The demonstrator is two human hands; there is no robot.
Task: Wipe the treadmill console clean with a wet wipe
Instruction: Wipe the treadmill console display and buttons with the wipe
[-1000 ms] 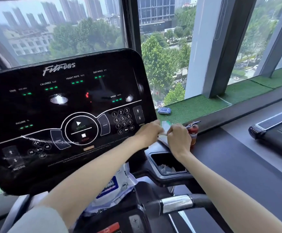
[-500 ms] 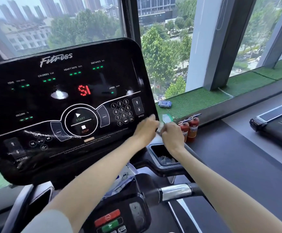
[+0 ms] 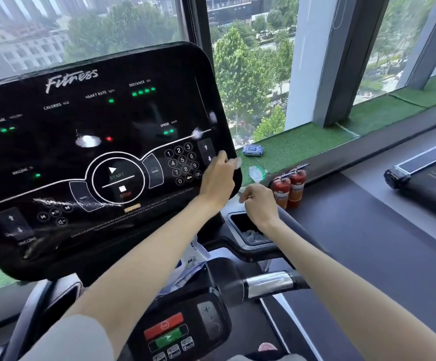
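Wiping the right margin of the console [image 3: 94, 152] was, by judgement, the step in hand. The left hand [image 3: 218, 178] lay at 3 o'clock on the console, just beside the keypad [image 3: 183, 165]. Its fingers were curled toward the edge and appeared to pinch the wipe [image 3: 237, 162]. The wipe showed only as a white blur at the fingertips, touching the console rim.

The right hand [image 3: 260, 204] hung at 4 o'clock from the left hand, apart from it and above the tray [image 3: 228, 217]. Its fingers were curled; whether they held anything could not be told.

Pale streaks crossed the panel toward 7 o'clock; wet film or glare could not be told apart. Most of the face therefore appeared yet to be covered.

The next move would call for a flat sweep from 3 o'clock toward 9 o'clock. The indicators were lit, so pressure should be light over the keypad and the START key [image 3: 118, 175] to avoid triggering a command.
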